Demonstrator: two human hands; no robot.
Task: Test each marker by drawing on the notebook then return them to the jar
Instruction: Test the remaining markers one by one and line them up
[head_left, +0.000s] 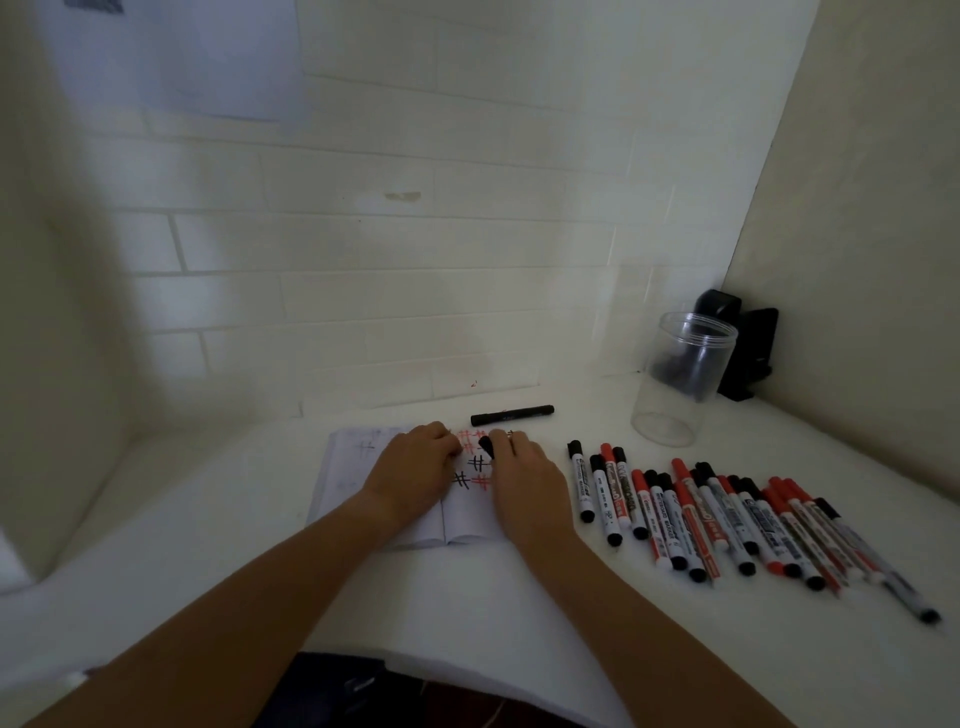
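Over the notebook (363, 467), right hand (519, 467) fingers curled around a black marker (487, 446), left hand (410, 467) fingers bent, grip unclear.

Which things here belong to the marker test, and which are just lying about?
Job:
notebook with hash marks
black cap between both hands
row of markers
black marker beyond the notebook
clear jar

Lying about:
black holder in the corner
paper sheet on the wall
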